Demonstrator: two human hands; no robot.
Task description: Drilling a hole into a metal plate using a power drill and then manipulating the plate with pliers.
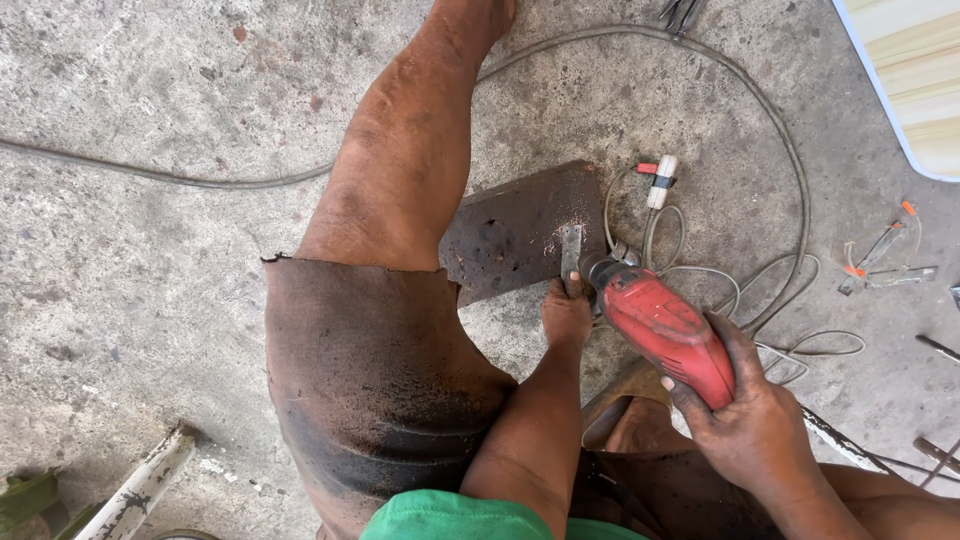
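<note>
Down on the concrete floor (150,250), the person's right hand (755,425) is wrapped tight around the handle of a red electric drill (665,330), its nose set against a small metal strip (571,252) lying on a rusty steel plate (520,235). Left hand (566,312) pinches the strip's near end, pinning it flat. Drilling looks to be in hand, with bright filings around the strip; going on would call for steady downward pressure and a firm hold against spin.
</note>
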